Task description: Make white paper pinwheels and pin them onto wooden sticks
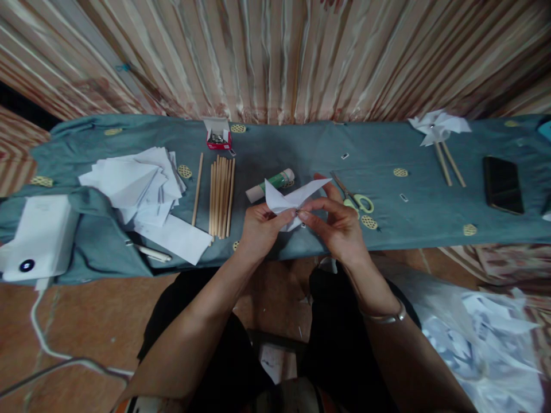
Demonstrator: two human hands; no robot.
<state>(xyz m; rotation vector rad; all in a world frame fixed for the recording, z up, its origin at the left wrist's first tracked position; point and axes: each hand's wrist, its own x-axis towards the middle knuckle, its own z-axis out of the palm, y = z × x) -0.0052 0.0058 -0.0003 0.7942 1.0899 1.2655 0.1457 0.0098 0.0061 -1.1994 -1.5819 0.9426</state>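
A white paper pinwheel (284,198) with folded, pointed blades is held up over the front edge of the table. My left hand (262,226) grips it from the left, thumb laid toward its centre. From the right, my right hand (338,223) closes thumb and forefinger at the same centre, where a small dark thing shows, too small to make out. Just behind the paper lies a green-and-white glue stick (275,182). Scissors with light green handles (357,201) rest beyond my right fingers.
Left stand a stack of white paper (138,183), wooden sticks (221,195), an open red box of small metal pieces (218,137), a pen (152,252) and a white power bank (41,235). Right are pinwheels on sticks (439,126), a phone (503,184) and, below, a plastic bag of paper (482,344).
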